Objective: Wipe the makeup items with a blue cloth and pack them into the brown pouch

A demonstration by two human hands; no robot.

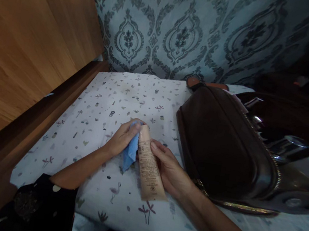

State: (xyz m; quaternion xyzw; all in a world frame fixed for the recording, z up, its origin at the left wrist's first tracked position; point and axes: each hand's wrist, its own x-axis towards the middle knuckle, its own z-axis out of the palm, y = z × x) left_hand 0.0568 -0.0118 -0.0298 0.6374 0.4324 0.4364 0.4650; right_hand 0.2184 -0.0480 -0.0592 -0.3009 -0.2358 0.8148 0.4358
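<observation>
A beige squeeze tube (150, 169) with printed text is held at a slant over the patterned cloth, its cap end pointing away and its wide flat end toward me. My right hand (166, 164) grips the tube from its right side, thumb on the printed face. In my left hand (124, 136) is a blue cloth (130, 154), pinched at the tube's cap end and hanging down along its left side. The fingers of both hands are partly hidden behind the tube and cloth.
A dark brown bag (217, 141) stands open at the right, with bottles and shiny containers (290, 146) inside. White patterned cloth (125, 95) covers the surface. Wooden furniture (35, 34) rises at the left, and patterned wallpaper (181, 37) is behind.
</observation>
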